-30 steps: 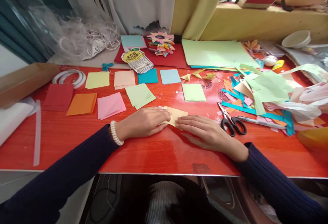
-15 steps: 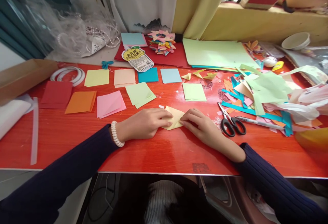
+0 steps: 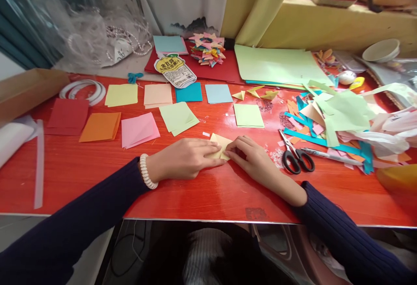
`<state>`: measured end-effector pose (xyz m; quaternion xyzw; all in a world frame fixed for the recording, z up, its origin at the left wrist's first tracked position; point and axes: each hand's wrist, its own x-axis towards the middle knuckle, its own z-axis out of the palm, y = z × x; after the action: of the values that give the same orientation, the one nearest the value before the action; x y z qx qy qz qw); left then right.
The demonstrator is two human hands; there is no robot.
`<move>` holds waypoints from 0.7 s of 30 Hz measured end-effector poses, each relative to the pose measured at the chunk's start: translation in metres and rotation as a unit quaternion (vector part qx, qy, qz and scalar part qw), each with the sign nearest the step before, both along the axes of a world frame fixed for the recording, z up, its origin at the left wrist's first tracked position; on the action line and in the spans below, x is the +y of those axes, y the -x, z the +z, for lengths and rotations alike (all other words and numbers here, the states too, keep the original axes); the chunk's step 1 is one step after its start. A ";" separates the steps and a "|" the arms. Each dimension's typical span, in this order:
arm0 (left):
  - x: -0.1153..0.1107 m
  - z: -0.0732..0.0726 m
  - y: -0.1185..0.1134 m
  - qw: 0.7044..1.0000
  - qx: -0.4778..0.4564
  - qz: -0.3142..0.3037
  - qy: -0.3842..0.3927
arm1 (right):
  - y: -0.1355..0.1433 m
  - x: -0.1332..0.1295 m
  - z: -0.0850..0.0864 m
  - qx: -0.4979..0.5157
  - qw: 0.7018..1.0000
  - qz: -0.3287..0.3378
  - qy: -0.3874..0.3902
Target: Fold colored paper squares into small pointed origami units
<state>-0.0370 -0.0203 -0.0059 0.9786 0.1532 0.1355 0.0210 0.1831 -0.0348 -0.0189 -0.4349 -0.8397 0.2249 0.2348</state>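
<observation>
A small pale-yellow sheet of paper (image 3: 217,140), partly folded, lies on the red table near its front middle. My left hand (image 3: 192,158) rests flat on the paper from the left, its fingers stretched out and a little apart. From the right, my right hand (image 3: 250,157) pinches the paper's right side between thumb and fingertips, folding it toward the left. Both hands cover much of the sheet. Black-handled scissors (image 3: 295,157) lie to the right of my right hand, their blades toward the back.
Stacks of coloured square paper, such as pink (image 3: 140,130) and orange (image 3: 100,127), spread across the left and middle. Small folded yellow pieces (image 3: 256,91) sit behind. Paper scraps (image 3: 345,115) and a marker pen (image 3: 335,157) lie right. A folded-paper ring stack (image 3: 207,49) stands at the back.
My right hand has moved slightly left, bringing the paper's right side over. My left fingers have straightened and reached further right across the sheet. The view has shifted a little.
</observation>
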 end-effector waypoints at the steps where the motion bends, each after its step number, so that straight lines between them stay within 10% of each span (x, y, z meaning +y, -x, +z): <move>1: 0.000 0.000 0.000 1.000 0.001 -0.001 -0.004 | 0.000 0.000 -0.001 -0.003 1.000 -0.004 0.003; 21: -0.004 0.007 -0.004 0.998 0.041 0.026 0.040 | -0.006 0.001 0.009 0.032 0.996 -0.010 0.082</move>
<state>-0.0326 -0.0245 0.0009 0.9775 0.1843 0.0890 0.0501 0.1892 -0.0343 -0.0104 -0.4536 -0.8061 0.3048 0.2270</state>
